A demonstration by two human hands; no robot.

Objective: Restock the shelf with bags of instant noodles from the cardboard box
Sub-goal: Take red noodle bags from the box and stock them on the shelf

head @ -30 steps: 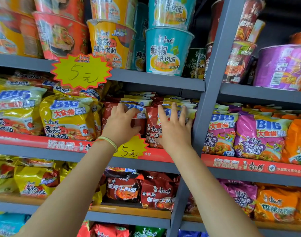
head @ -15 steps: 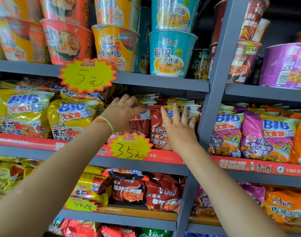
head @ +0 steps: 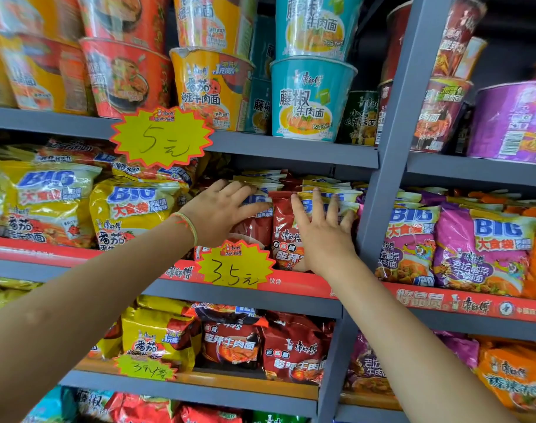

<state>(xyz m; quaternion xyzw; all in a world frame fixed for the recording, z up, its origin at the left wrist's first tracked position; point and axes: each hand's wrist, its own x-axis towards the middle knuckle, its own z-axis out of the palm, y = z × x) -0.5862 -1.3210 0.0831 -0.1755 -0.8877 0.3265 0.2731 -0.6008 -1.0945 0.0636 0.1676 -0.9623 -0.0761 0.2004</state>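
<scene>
Dark red crinkly plastic noodle bags (head: 286, 236), centre frame, middle grey metal shelf (head: 291, 296). My left hand (head: 221, 210) and right hand (head: 324, 236) press them flat-fingered, gripping nothing. Tidying step, I judge; next, fetch more bags.

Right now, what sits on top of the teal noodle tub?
A second teal tub is stacked on the teal noodle tub, its top cut off by the picture's edge. Whatever stands behind the pair is hidden.
</scene>
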